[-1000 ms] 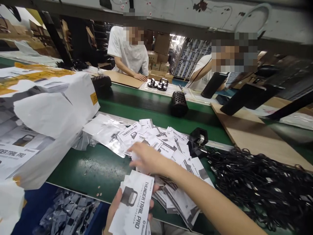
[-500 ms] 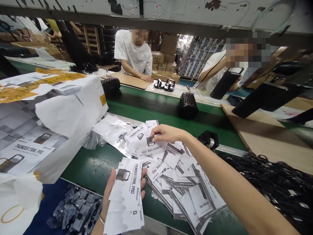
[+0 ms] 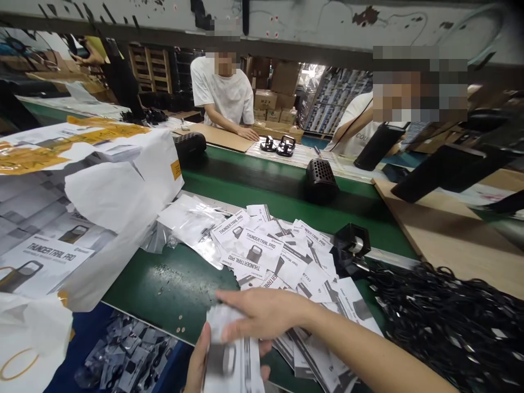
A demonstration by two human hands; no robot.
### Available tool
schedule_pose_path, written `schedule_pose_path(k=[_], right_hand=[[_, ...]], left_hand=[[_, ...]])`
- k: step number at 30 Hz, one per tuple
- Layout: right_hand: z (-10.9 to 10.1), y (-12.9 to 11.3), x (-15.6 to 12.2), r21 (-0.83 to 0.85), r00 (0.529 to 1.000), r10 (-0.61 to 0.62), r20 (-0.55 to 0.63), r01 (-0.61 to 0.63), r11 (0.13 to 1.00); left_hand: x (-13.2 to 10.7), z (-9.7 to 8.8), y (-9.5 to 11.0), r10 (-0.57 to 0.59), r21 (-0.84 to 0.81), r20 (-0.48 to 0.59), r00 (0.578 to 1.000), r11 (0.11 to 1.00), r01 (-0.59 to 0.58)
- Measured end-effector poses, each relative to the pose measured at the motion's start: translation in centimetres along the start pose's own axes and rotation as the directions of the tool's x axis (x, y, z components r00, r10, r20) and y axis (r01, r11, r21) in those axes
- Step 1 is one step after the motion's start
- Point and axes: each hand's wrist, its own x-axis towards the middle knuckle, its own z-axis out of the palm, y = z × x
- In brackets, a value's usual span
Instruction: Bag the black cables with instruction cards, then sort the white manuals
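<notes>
My left hand (image 3: 198,352) is closed around a small stack of white printed user manuals (image 3: 235,371), low in the view. Over the top end of that stack lies my right hand (image 3: 260,316), its thumb on the front face and its fingers along the upper edge. Motion blurs the stack's top, so single sheets there cannot be made out. Beyond my right forearm spreads a loose pile of user manuals (image 3: 262,248), several marked THUNDER TRAIL PRO. My forearm hides part of the pile.
A torn white paper package (image 3: 155,158) of printed manuals stands at left. Below it a blue bin (image 3: 164,376) contains small bagged parts. Black cables (image 3: 442,322) heap at right. A black speaker (image 3: 321,177) sits on the green conveyor (image 3: 254,169). Two people work across it.
My right hand has come from the loose pile down to the stack in my left hand. My left hand and the stack have shifted slightly right and lower.
</notes>
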Motion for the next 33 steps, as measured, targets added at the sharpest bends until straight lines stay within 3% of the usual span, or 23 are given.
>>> schedule_pose_path(k=[1,2,3,5,6,8,13,17,22,25,27,33], right_hand=[[-0.4,0.4,0.1,-0.002,1.0,-0.014,-0.012,0.013,1.0],[-0.9,0.9,0.5,-0.061,0.994,0.043,-0.103,-0.05,0.997],[-1.5,1.4,1.0,-0.141,0.958,0.144,-0.246,-0.183,0.973],[-2.8,2.8,2.3,-0.253,0.803,0.312,-0.507,-0.486,0.837],[-3.4,3.5,2.8,-0.276,0.756,0.341,-0.559,-0.558,0.783],[-4.4,4.8,3.5,-0.292,0.728,0.351,-0.589,-0.597,0.747],[-6.8,7.1,2.5,-0.23,0.769,0.345,-0.538,-0.528,0.818],[-10.5,7.9,2.3,-0.178,0.87,0.227,-0.437,-0.331,0.927],[-14.9,6.9,5.3,-0.099,0.982,0.035,-0.187,-0.055,0.994],[-15.8,6.7,7.3,-0.041,0.997,-0.028,-0.072,0.025,0.999],[-15.8,6.9,8.2,-0.022,0.996,-0.067,-0.065,0.066,0.998],[-16.7,6.4,8.6,-0.089,0.945,-0.165,-0.282,0.146,0.985]], left_hand=[[-0.2,0.1,-0.4,0.018,-0.035,-0.007,1.0,0.999,-0.019],[-0.3,0.3,-0.8,0.032,-0.064,-0.004,0.999,0.997,-0.032],[-0.3,0.4,-1.0,0.037,-0.086,0.005,0.999,0.996,-0.037],[-0.2,0.6,-1.1,0.057,-0.099,0.019,0.998,0.994,-0.055],[-0.2,0.6,-1.0,0.069,-0.101,0.012,0.998,0.993,-0.068],[-0.2,0.4,-0.4,0.099,-0.104,-0.024,0.995,0.989,-0.101],[-0.3,-0.2,1.6,0.152,-0.099,-0.072,0.986,0.982,-0.158],[-0.2,-0.1,2.5,0.132,-0.087,-0.076,0.988,0.987,-0.138],[0.0,0.4,2.7,0.16,-0.088,-0.073,0.984,0.982,-0.166],[0.2,0.5,2.7,0.192,-0.078,-0.028,0.981,0.978,-0.194],[0.3,0.4,2.9,0.197,-0.069,-0.017,0.98,0.978,-0.198],[0.5,0.1,3.8,0.213,-0.039,-0.04,0.976,0.976,-0.215]])
